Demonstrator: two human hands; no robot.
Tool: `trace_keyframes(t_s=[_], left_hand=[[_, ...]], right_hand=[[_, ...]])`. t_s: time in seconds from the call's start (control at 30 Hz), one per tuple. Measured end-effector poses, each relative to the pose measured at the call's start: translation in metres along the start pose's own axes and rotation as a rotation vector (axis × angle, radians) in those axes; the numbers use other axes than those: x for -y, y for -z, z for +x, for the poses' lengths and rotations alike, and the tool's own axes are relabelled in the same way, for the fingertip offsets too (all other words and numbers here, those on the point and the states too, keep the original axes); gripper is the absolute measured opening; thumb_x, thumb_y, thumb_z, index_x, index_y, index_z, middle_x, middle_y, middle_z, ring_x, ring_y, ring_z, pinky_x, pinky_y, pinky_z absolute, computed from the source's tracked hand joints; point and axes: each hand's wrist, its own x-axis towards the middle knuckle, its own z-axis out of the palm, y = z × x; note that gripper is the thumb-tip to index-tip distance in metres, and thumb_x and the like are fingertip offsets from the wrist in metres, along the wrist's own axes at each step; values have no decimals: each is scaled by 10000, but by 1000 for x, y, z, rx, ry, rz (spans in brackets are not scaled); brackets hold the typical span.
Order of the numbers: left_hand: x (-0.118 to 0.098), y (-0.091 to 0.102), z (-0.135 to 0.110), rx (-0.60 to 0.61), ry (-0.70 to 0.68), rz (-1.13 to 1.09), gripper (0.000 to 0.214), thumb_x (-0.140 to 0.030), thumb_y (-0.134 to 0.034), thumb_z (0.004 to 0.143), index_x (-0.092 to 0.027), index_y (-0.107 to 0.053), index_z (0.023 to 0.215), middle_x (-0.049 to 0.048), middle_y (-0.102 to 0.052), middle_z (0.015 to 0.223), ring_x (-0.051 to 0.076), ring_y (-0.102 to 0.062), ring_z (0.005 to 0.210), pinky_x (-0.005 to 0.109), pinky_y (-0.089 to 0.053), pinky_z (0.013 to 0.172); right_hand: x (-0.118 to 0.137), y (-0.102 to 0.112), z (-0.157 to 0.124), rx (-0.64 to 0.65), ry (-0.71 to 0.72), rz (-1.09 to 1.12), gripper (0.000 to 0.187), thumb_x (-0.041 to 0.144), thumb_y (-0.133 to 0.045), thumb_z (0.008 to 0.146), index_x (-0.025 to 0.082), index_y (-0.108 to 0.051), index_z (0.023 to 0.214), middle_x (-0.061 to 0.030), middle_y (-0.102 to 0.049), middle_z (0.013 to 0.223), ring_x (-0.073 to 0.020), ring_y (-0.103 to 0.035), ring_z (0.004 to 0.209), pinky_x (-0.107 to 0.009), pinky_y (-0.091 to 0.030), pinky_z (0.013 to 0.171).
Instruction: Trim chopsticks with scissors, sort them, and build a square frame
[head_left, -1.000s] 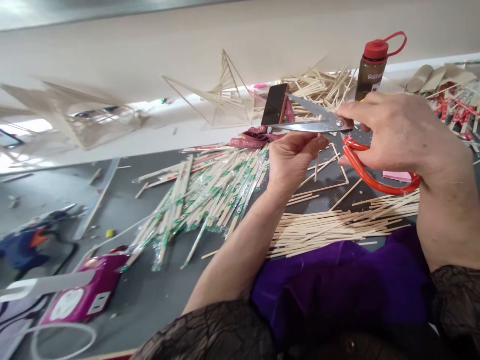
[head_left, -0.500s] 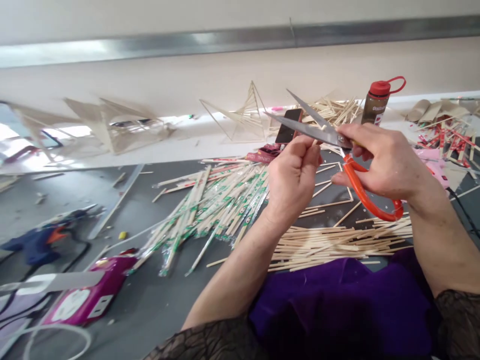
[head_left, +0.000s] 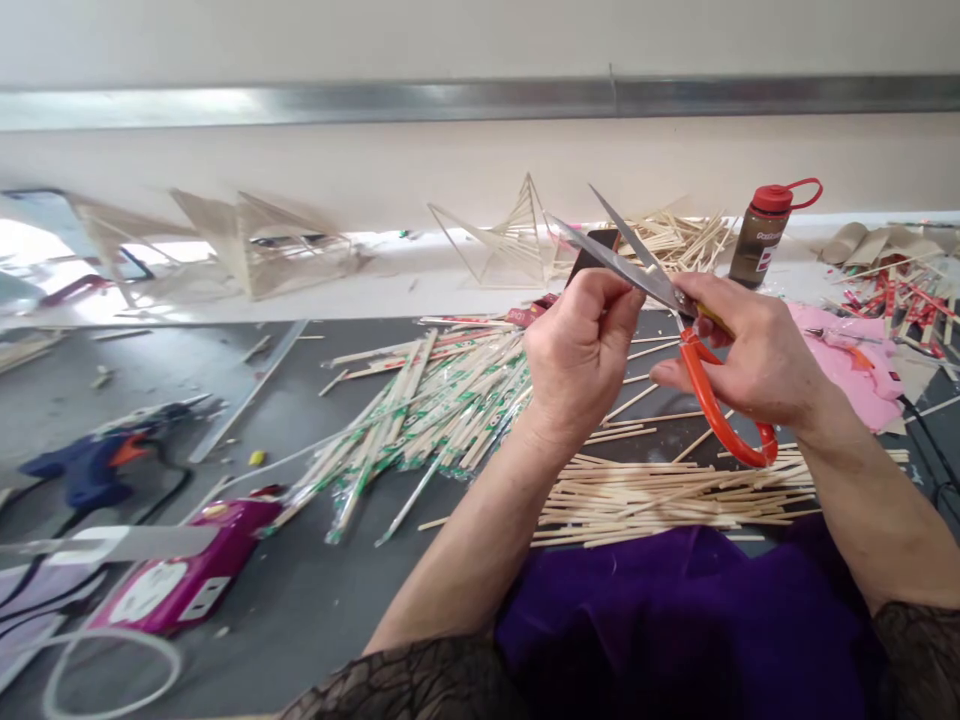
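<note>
My right hand grips orange-handled scissors above the dark table; their steel blades stand apart and point up to the left. My left hand is closed in a pinch right at the blades, and whatever it holds is hidden by the fingers. Below both hands lies a flat row of bare wooden sticks. A heap of wrapped chopsticks in clear green-printed sleeves spreads out to the left of my left hand.
A brown bottle with a red cap stands at the back right beside loose sticks. Stick-built frames line the back ledge. A blue glue gun and a magenta power strip lie at left. Purple cloth covers my lap.
The view tilted so everything sits lower in frame. The scissor blades have opened wider. My left hand rose and closed in against the blades; the stick seen hanging from it earlier is hidden now.
</note>
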Motion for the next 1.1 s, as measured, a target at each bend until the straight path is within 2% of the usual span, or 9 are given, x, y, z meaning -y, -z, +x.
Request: trace_keyframes(t_s=[0.17, 0.33, 0.47, 0.57, 0.7, 0.97, 1.03, 1.1], left_hand=[[0, 5, 2, 48, 19, -5, 107, -277, -638, 912, -231, -671, 822, -28, -603, 658, 94, -480, 574, 241, -435, 580], [0, 9, 8, 159, 135, -198, 219, -405, -705, 868, -240, -683, 726, -23, -535, 597, 95, -424, 534, 245, -329, 451], [0, 9, 14, 278, 268, -393, 295, -510, -754, 799, -239, -682, 704, -28, -472, 545, 77, -334, 454, 245, -225, 382], [-2, 11, 17, 381, 380, -541, 335, -543, -794, 738, -229, -678, 722, -39, -453, 529, 57, -268, 404, 242, -169, 357], [-5, 16, 19, 502, 537, -644, 334, -497, -823, 711, -209, -659, 746, -71, -352, 480, 48, -244, 381, 216, -122, 343], [-1, 22, 22, 777, 831, -816, 344, -453, -827, 666, -190, -608, 708, -102, -251, 444, 30, -154, 362, 179, -77, 342], [2, 20, 22, 771, 845, -793, 350, -461, -833, 648, -195, -612, 706, -98, -274, 440, 33, -158, 359, 188, -75, 341], [5, 15, 21, 683, 790, -697, 329, -467, -812, 676, -197, -628, 715, -81, -347, 443, 39, -188, 356, 203, -87, 341]], right_hand=[[-1, -1, 0, 7, 0, 15, 562, 541, -737, 755, 179, -655, 1176, -41, -676, 911, -155, -519, 670, -322, -445, 653], [-3, 4, 1, 55, 10, 23, 533, 513, -746, 741, 183, -673, 1154, -36, -682, 923, -144, -509, 646, -312, -434, 623], [-5, 10, 2, 101, -1, -2, 551, 467, -782, 698, 179, -685, 1158, -21, -674, 859, -147, -512, 648, -311, -432, 629], [-7, 13, 1, 118, 3, -7, 597, 441, -799, 679, 173, -683, 1199, -31, -693, 898, -144, -509, 654, -306, -428, 627], [-9, 18, 0, 146, 39, 9, 610, 416, -808, 685, 176, -682, 1231, -49, -715, 991, -133, -494, 650, -302, -429, 626], [-3, 31, 0, 235, 64, 1, 554, 391, -809, 704, 207, -697, 1215, -53, -720, 1013, -154, -536, 683, -303, -439, 630], [-4, 31, 0, 238, 41, -35, 540, 401, -806, 705, 200, -705, 1196, -47, -718, 962, -145, -511, 652, -301, -423, 615], [-7, 29, 1, 236, -2, -71, 543, 412, -803, 705, 195, -707, 1193, -37, -704, 904, -140, -495, 637, -299, -408, 611]])
